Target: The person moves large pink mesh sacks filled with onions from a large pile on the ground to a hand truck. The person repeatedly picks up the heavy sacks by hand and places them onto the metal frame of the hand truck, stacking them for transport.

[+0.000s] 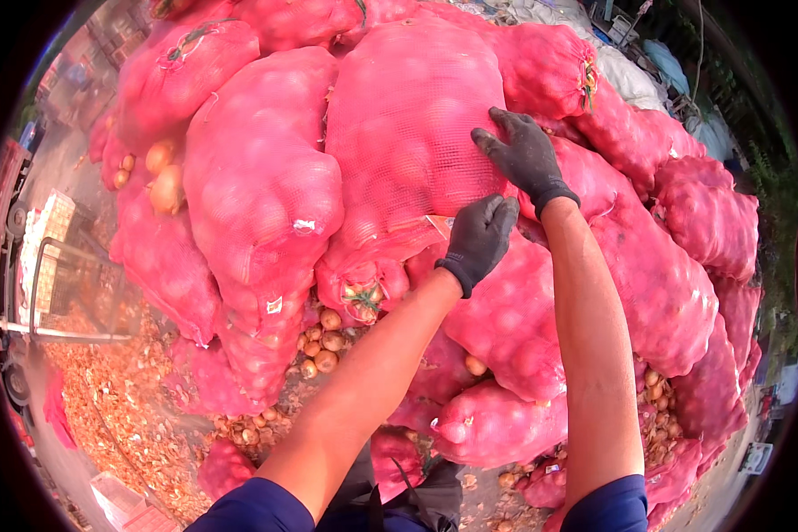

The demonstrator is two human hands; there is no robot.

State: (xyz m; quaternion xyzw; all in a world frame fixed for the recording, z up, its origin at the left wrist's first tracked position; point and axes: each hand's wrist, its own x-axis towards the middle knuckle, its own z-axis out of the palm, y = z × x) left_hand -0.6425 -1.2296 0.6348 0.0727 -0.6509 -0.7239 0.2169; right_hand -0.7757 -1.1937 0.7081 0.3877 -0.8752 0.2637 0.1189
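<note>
A large pink mesh sack of onions (412,106) lies on the pile in front of me. My right hand (516,152), in a black glove, rests on its right side with fingers spread. Lower down, my left hand (481,238), also gloved, has its fingers curled onto the lower right edge of that same sack; its fingertips are partly hidden. Beside it on the left lies another full sack (257,168). A sack end tied with green cord (363,295) sits below, to the left of my left hand.
More sacks (647,275) are piled all round. Loose onions (325,359) lie among them, and dry peel (106,381) covers the ground at lower left. A metal cart (75,284) and a truck (13,248) stand at the left rim. White bags (625,75) lie at the back right.
</note>
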